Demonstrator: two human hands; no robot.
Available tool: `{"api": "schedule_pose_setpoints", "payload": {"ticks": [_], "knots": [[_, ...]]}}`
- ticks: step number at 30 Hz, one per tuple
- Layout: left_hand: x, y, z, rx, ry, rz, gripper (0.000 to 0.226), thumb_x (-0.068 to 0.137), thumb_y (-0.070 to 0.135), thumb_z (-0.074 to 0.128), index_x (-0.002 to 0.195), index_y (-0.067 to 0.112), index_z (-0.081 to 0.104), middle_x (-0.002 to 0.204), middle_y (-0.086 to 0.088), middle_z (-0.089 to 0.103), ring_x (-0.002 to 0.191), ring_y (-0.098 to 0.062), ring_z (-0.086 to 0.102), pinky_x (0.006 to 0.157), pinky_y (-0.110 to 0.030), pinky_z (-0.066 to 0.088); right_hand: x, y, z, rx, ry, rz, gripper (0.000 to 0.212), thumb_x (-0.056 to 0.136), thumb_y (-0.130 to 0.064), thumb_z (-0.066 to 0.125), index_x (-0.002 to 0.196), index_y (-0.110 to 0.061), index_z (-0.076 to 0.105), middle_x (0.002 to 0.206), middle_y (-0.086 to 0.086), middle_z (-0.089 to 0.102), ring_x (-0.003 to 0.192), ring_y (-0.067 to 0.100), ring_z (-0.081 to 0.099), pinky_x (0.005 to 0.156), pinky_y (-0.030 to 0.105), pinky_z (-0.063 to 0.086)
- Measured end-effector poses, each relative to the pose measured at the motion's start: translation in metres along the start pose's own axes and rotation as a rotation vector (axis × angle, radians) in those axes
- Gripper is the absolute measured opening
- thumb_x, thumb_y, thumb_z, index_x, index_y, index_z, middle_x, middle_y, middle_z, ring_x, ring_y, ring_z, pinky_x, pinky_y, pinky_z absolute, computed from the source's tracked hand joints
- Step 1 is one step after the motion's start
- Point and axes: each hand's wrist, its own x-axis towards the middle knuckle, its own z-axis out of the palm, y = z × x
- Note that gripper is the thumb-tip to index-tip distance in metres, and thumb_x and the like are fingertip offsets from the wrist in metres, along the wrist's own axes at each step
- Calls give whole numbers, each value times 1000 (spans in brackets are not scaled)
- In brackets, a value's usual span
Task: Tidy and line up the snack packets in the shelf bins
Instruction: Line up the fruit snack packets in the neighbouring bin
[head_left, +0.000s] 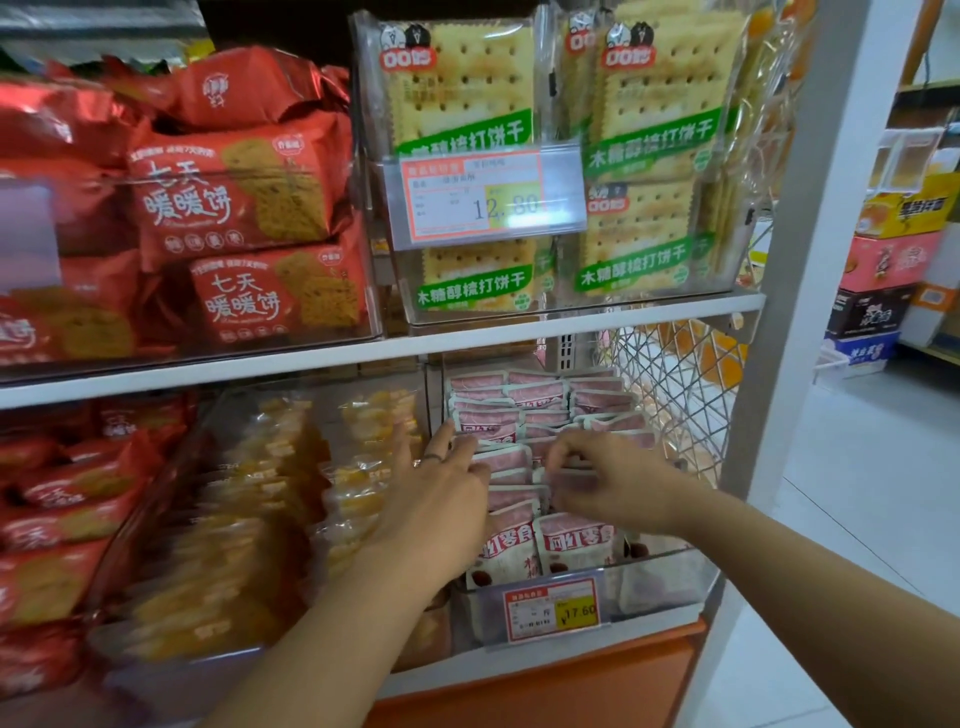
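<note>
Small pink-and-white snack packets (540, 410) stand in rows inside a clear plastic bin (665, 577) on the lower shelf, right side. My left hand (441, 483) reaches into the bin's left side, its fingers spread against the left row of packets, a ring on one finger. My right hand (608, 478) is over the middle of the bin with fingers curled, pinching the top edge of a packet (576, 475). The front packets (571, 540) lean forward against the bin's wall. Motion blur hides the fingertips.
A price tag (553, 608) reading 17.60 hangs on the bin front. Yellow packets (291, 499) fill the bin to the left, red biscuit packs (244, 202) and cracker packs (649, 130) the upper shelf. A wire basket (675, 395) and white post (795, 312) border the right.
</note>
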Motion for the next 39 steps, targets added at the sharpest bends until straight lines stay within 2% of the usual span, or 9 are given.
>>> {"api": "schedule_pose_setpoints", "payload": {"ticks": [2,6,13,16,20,23,33,37,39], "knots": [[1,-3,-3,-43,-26,8,72,88,72,28,145,30,32,157,2,20,147,-22,4,109,-59,-13,12,-8,-8,54,101,-7,12,86,-20,62,97,-25,61,111,-4,63,100,16,61,89,35,50],[3,-8,-5,-86,-60,23,74,86,74,30,145,29,33,156,4,25,147,-19,0,111,-56,-11,56,-9,-3,-205,115,-38,28,94,-16,48,118,-15,64,121,5,64,106,23,60,91,30,47],[5,-9,-1,-122,-41,56,68,88,68,35,139,24,44,151,1,34,146,-19,-4,113,-55,2,96,-2,3,-266,-30,59,23,92,-20,56,95,-6,74,96,13,71,86,25,65,78,34,52],[5,-10,3,-145,-39,60,66,88,66,41,138,24,45,149,2,36,146,-18,-5,114,-54,2,96,-3,4,-249,-22,57,17,87,-14,59,91,-12,76,96,5,73,87,20,66,81,32,53],[4,-11,3,-132,-36,70,66,88,64,41,140,25,42,150,2,33,146,-18,-5,115,-51,2,93,-14,8,-373,48,-1,16,87,-20,57,86,-23,73,99,-3,70,95,19,63,87,30,47],[3,-11,1,-122,-36,76,66,88,64,40,142,25,40,151,2,32,146,-19,-5,115,-49,1,96,-22,15,-481,177,-98,18,88,-22,53,90,-25,70,98,2,69,95,25,61,78,30,46],[3,-9,1,-102,-74,67,69,88,67,35,145,26,34,154,4,27,146,-19,-10,115,-50,-2,94,-6,20,-317,124,-168,18,87,-14,56,88,-21,72,88,-3,71,85,18,62,67,23,39],[2,-8,0,-90,-73,70,70,87,69,33,144,27,35,154,4,26,146,-19,-8,115,-51,-1,84,-4,-6,-75,162,-196,19,91,-13,59,104,-12,72,103,-8,68,90,2,58,68,-5,33],[2,-8,-2,-88,-88,73,69,88,68,34,144,27,35,154,4,26,146,-18,-8,115,-51,-1,75,2,-25,30,268,-144,18,92,-14,58,103,-14,72,96,-14,64,86,1,61,69,-5,34]]}}
